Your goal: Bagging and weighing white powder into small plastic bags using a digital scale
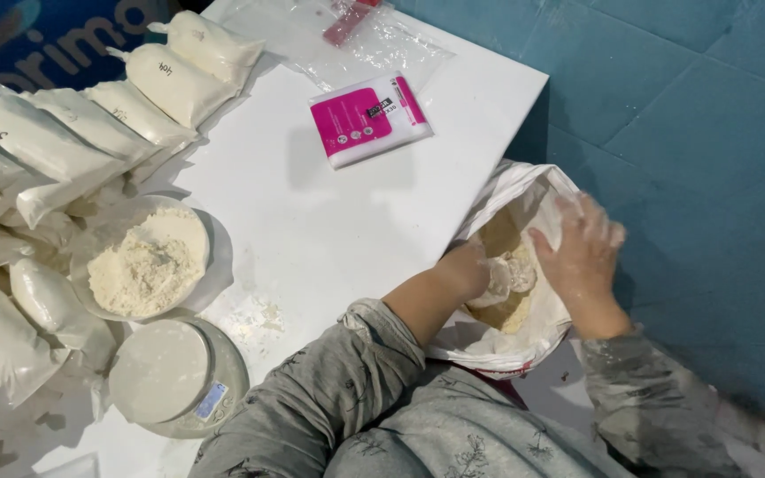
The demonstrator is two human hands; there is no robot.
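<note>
Scooping flour from white sack: left hand is digging inside, grip unclear; right hand is pinching sack rim.

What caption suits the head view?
Left hand digs in flour sack, right hand holding its rim.
</note>
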